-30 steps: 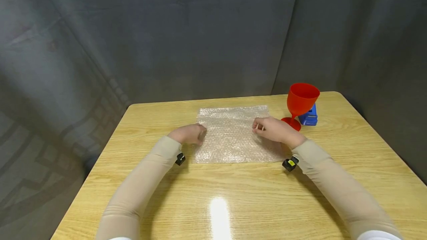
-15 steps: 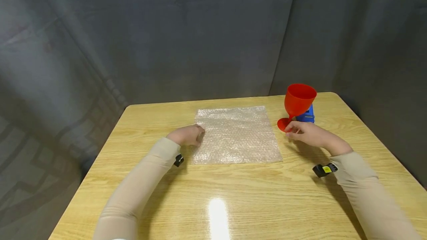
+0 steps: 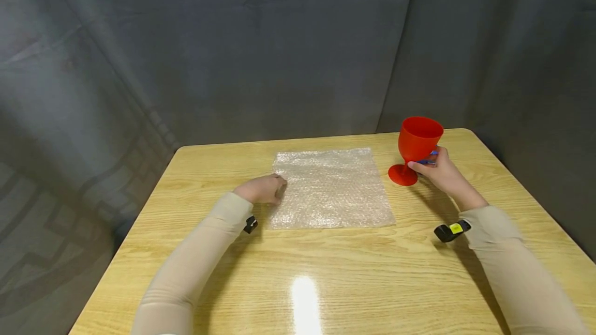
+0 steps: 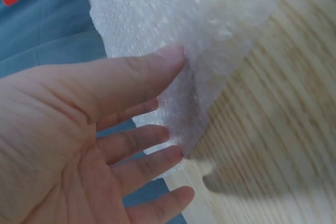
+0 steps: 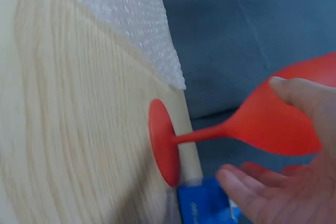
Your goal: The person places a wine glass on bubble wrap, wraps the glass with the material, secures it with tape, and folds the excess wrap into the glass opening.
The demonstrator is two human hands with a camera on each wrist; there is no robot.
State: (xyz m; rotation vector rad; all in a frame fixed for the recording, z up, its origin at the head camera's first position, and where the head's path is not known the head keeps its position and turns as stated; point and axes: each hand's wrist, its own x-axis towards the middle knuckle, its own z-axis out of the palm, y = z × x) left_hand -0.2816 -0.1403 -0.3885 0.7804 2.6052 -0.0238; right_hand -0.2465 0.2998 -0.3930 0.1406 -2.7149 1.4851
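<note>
A red goblet (image 3: 416, 138) stands upright at the table's right side. My right hand (image 3: 440, 170) reaches around its lower bowl from the right, thumb on the near side and fingers on the far side. In the right wrist view the thumb overlaps the goblet's bowl (image 5: 273, 119), while the fingers stay spread below it. A sheet of bubble wrap (image 3: 330, 187) lies flat in the middle. At its left edge rests my left hand (image 3: 262, 188), palm turned inward. Its thumb and loosely bent fingers (image 4: 149, 163) lie over the sheet's edge in the left wrist view.
Behind the goblet is a blue object (image 5: 207, 203), mostly hidden by the right hand in the head view. Grey curtains (image 3: 279, 50) hang beyond the far edge of the wooden table (image 3: 261, 278).
My right hand has left the bubble wrap, moved right past the goblet's foot, and risen to its bowl. My left hand and the bubble wrap have stayed in place.
</note>
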